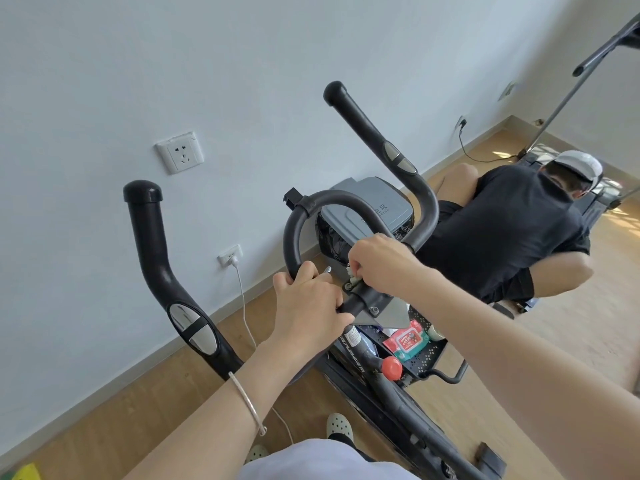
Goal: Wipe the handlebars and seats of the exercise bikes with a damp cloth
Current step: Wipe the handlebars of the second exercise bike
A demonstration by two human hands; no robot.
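Note:
The exercise bike's black handlebars (363, 129) rise in front of me, with a left grip (152, 251) and a curved centre loop (294, 230). My left hand (308, 306) grips the lower end of the loop near the stem. My right hand (381, 261) is closed around a small pale cloth (354, 277), only a scrap of it showing, pressed on the bar at the centre clamp. The seat is out of view.
A person in a black shirt and white cap (512, 230) crouches at the right by a treadmill. A grey bin (367, 209) stands behind the bars. A basket (429, 355) with a wipes packet hangs on the frame. A white cable (246, 306) runs from a wall socket.

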